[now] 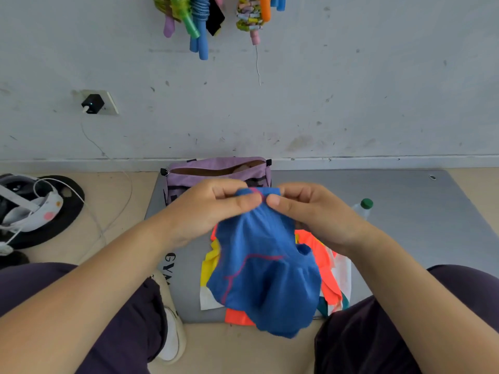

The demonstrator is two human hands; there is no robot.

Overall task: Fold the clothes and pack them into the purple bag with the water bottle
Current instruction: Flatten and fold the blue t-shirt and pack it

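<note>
**Both hands pinch the blue garment above the mat**

My left hand [213,209] and my right hand [305,211] meet in the middle of the view, each with fingers and thumb curled onto the top edge of a blue garment [264,276]. The thumbs nearly touch. The cloth is bunched between them and hangs down in loose folds, a thin pink seam line running across it.

Under the hanging cloth I see a pile of bright clothes [330,268], orange, yellow and white with a bit of teal, lying on the near part of the grey mat [405,211], close to its near edge. The blue garment covers most of that pile.

The purple bag [218,171] sits at the mat's far edge, toward its far left corner, against the base of the wall. Its top zip is open and the inside looks dark brown; I cannot tell what is in it.

The water bottle [363,207], clear with a green cap, is on the mat just past my right hand, which hides most of it.

Off the mat's left edge, a headset with white cables [32,209] rests on the floor. Coloured jump ropes [199,20] hang on the wall above.
</note>
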